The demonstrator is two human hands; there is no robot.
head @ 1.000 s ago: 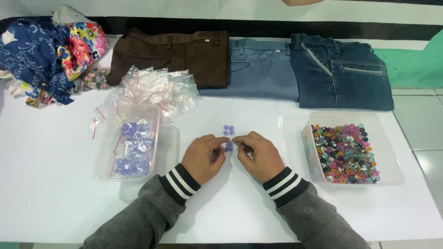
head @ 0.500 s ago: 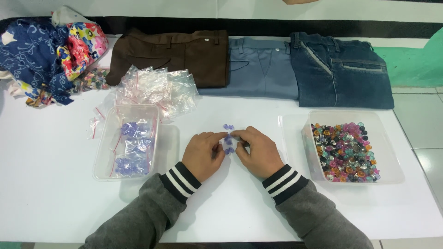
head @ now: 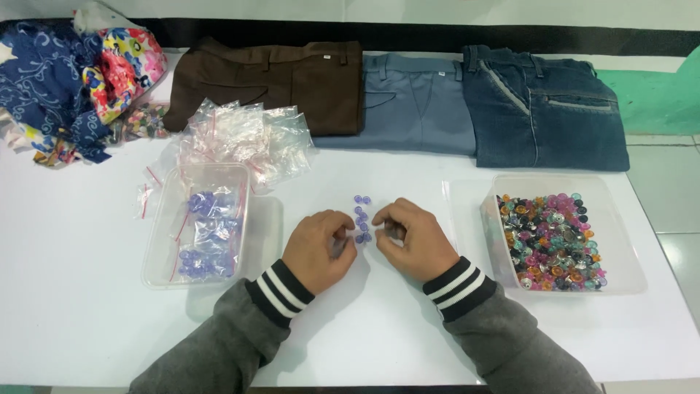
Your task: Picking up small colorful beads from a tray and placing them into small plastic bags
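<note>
Fabric pile (head: 69,87): far left corner of the white table (head: 87,321), crumpled blue and floral cloth.
Small bags (head: 240,135): a heap of clear zip bags just beyond the left tray.
Left tray (head: 157,252): clear plastic, left of the hands, holding bagged purple buttons.
Left hand (head: 317,248): rests on the table near the middle, fingers curled inward, tips beside the buttons; whether they pinch one cannot be told.
Purple buttons (head: 362,217): a short row on the table between the two hands, running away from the person.
Right hand (head: 412,237): just right of the row, fingers bent, tips pressed together at the near end of it.
Folded trousers (head: 408,102): brown, grey-blue and dark denim, side by side along the far edge.
Right tray (head: 620,281): clear, filled with mixed coloured buttons.
</note>
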